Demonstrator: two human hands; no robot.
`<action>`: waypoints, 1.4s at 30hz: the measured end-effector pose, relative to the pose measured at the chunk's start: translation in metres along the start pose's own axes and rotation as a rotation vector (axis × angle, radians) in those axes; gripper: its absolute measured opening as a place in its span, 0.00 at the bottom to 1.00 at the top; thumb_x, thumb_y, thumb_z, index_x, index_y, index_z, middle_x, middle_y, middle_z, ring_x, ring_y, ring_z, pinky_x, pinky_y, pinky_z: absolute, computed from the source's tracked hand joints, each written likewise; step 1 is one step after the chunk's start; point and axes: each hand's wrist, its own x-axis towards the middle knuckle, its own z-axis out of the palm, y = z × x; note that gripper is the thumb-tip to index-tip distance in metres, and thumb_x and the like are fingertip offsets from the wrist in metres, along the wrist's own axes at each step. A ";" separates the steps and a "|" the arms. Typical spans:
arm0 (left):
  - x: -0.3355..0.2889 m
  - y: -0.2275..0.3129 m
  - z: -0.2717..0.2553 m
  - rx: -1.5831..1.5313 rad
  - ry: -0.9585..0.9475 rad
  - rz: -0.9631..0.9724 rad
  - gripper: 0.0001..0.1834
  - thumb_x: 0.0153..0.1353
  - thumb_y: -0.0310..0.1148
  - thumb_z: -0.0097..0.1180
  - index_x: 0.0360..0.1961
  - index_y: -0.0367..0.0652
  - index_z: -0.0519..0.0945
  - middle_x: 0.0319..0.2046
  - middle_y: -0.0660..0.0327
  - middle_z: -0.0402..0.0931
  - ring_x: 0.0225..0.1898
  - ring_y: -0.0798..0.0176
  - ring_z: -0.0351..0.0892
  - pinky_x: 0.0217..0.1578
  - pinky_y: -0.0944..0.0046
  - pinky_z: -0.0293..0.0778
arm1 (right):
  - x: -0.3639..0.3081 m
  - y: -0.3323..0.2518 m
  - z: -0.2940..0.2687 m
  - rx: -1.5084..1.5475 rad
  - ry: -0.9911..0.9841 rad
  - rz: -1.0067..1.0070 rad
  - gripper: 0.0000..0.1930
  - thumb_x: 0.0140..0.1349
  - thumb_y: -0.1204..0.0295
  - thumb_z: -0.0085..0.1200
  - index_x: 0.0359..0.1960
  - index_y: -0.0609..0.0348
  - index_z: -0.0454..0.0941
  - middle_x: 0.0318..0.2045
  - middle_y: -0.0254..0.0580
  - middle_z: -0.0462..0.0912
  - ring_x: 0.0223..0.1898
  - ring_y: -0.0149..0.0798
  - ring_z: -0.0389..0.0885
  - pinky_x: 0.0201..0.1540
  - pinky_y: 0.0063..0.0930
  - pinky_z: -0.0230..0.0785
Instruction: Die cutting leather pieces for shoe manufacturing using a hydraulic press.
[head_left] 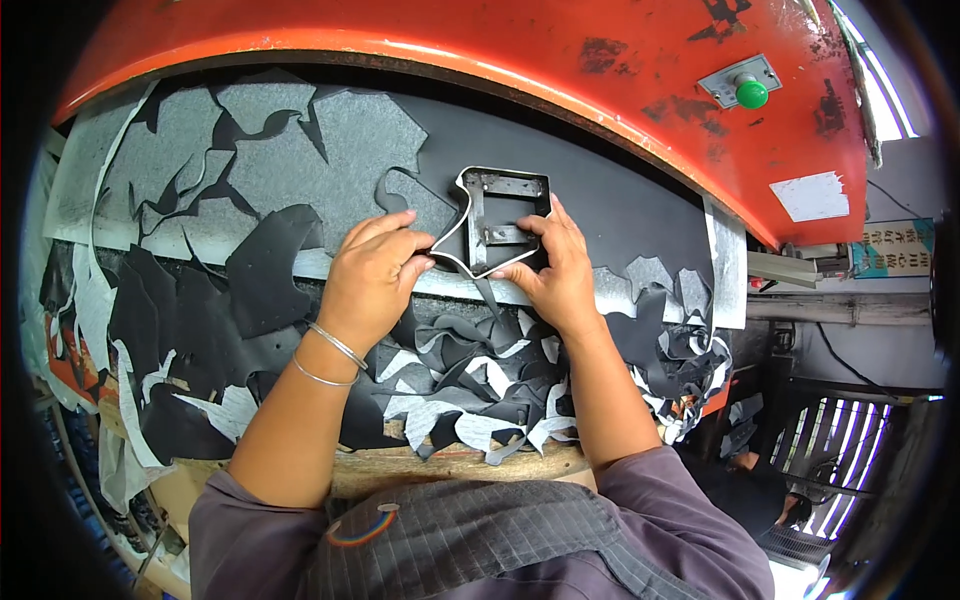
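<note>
A metal cutting die, with a thin bent outline and inner crossbars, lies on a black sheet. My left hand is closed, thumb and fingers pinching the pointed left corner of the die. On the other side, my right hand grips its right edge, with the thumb near the lower rim and a finger reaching over the frame. Left of the die, grey backing shows where pieces of the sheet have been cut away. One cut black piece rests near my left forearm.
A red machine beam with a green button spans the far side. Black and white scraps pile up between my forearms. A wooden edge runs close to my body. Another person is at the lower right.
</note>
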 end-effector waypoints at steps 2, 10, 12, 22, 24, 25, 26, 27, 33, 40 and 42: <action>0.000 -0.002 0.000 -0.031 -0.016 0.006 0.10 0.47 0.25 0.67 0.32 0.38 0.82 0.35 0.56 0.82 0.49 0.52 0.78 0.51 0.56 0.72 | 0.001 0.001 -0.002 0.017 -0.006 0.004 0.35 0.34 0.52 0.72 0.45 0.59 0.76 0.55 0.68 0.72 0.63 0.62 0.64 0.63 0.49 0.57; -0.001 -0.001 0.002 -0.057 -0.006 0.013 0.06 0.47 0.24 0.66 0.28 0.38 0.83 0.33 0.59 0.81 0.51 0.53 0.77 0.50 0.58 0.73 | -0.007 -0.009 -0.012 -0.025 -0.079 0.040 0.48 0.33 0.44 0.72 0.56 0.58 0.69 0.62 0.69 0.61 0.67 0.64 0.55 0.66 0.53 0.50; -0.002 -0.001 0.002 -0.069 -0.013 0.017 0.05 0.47 0.24 0.66 0.26 0.38 0.84 0.34 0.59 0.81 0.51 0.54 0.77 0.50 0.58 0.73 | -0.009 -0.023 -0.003 -0.135 -0.073 0.044 0.49 0.32 0.43 0.72 0.55 0.59 0.69 0.61 0.70 0.61 0.65 0.67 0.56 0.65 0.54 0.51; -0.002 0.000 0.007 -0.009 -0.025 0.053 0.04 0.46 0.26 0.67 0.25 0.40 0.83 0.32 0.61 0.81 0.51 0.55 0.77 0.52 0.56 0.71 | 0.003 -0.017 -0.002 -0.114 -0.093 0.015 0.42 0.33 0.55 0.71 0.54 0.57 0.70 0.60 0.69 0.61 0.64 0.67 0.57 0.65 0.53 0.53; -0.001 0.000 0.007 -0.012 -0.022 0.054 0.04 0.46 0.26 0.67 0.24 0.40 0.83 0.32 0.62 0.81 0.51 0.55 0.76 0.52 0.56 0.71 | 0.002 -0.019 -0.001 -0.119 -0.090 0.017 0.41 0.34 0.55 0.71 0.54 0.58 0.70 0.60 0.73 0.60 0.64 0.69 0.57 0.64 0.54 0.53; -0.001 0.000 0.007 -0.017 -0.031 0.057 0.04 0.47 0.26 0.66 0.25 0.40 0.83 0.33 0.62 0.81 0.51 0.55 0.76 0.52 0.56 0.70 | 0.001 -0.019 -0.001 -0.128 -0.077 0.026 0.41 0.34 0.56 0.70 0.54 0.58 0.70 0.59 0.73 0.60 0.63 0.70 0.57 0.64 0.54 0.53; 0.000 0.001 0.008 -0.021 -0.039 0.059 0.04 0.47 0.27 0.66 0.26 0.41 0.83 0.33 0.62 0.81 0.51 0.54 0.76 0.52 0.56 0.70 | 0.000 -0.019 -0.001 -0.137 -0.064 0.034 0.41 0.34 0.56 0.70 0.54 0.58 0.69 0.59 0.74 0.60 0.63 0.70 0.57 0.64 0.54 0.53; 0.000 0.001 0.007 -0.020 -0.041 0.060 0.04 0.47 0.27 0.66 0.26 0.41 0.83 0.33 0.62 0.81 0.51 0.54 0.76 0.52 0.56 0.70 | -0.001 -0.021 0.001 -0.136 -0.064 0.035 0.41 0.34 0.56 0.70 0.54 0.58 0.69 0.59 0.74 0.60 0.63 0.70 0.57 0.64 0.54 0.53; -0.001 0.008 0.002 0.032 -0.092 0.036 0.09 0.49 0.27 0.64 0.33 0.43 0.81 0.37 0.60 0.81 0.52 0.52 0.75 0.53 0.54 0.67 | -0.002 -0.025 0.001 -0.129 -0.041 0.037 0.41 0.35 0.57 0.69 0.54 0.58 0.69 0.59 0.76 0.60 0.63 0.71 0.57 0.64 0.55 0.53; 0.003 0.007 0.001 0.042 -0.091 0.001 0.10 0.50 0.27 0.64 0.36 0.44 0.81 0.42 0.56 0.80 0.52 0.53 0.75 0.54 0.52 0.65 | 0.003 -0.025 0.003 -0.144 -0.032 0.043 0.41 0.34 0.56 0.68 0.54 0.59 0.69 0.58 0.77 0.60 0.63 0.72 0.57 0.64 0.56 0.53; 0.007 0.006 -0.001 0.046 -0.084 0.009 0.10 0.50 0.28 0.64 0.36 0.44 0.81 0.41 0.57 0.80 0.52 0.53 0.75 0.54 0.52 0.65 | 0.008 -0.029 0.003 -0.139 -0.025 0.035 0.40 0.34 0.56 0.68 0.53 0.59 0.69 0.58 0.77 0.60 0.62 0.72 0.58 0.64 0.56 0.53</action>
